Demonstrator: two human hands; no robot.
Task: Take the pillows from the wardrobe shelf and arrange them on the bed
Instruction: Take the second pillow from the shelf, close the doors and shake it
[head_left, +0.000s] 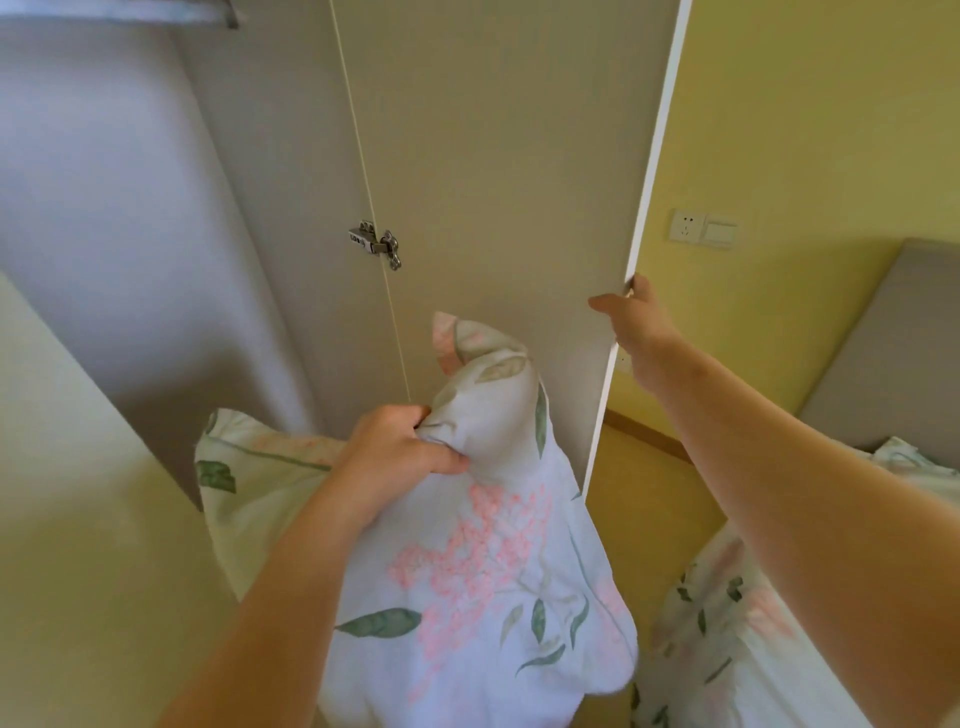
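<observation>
A white pillow (483, 587) printed with pink blossoms and green leaves hangs in front of me. My left hand (400, 452) grips a bunched fold near its top, and one corner sticks up above my fist. A second floral pillow (249, 483) shows behind my left forearm at the left. My right hand (631, 325) holds the outer edge of the open wardrobe door (493, 182), thumb on the inner face and fingers hidden behind the edge. The bed (737, 623) with matching floral bedding lies at the lower right.
The wardrobe's inside (104, 182) stands open at the left, with a shelf edge at the top left. A metal hinge (375, 243) sits on the door. A grey headboard (893, 353) rises at the right against the yellow wall, below a socket and switch (704, 227).
</observation>
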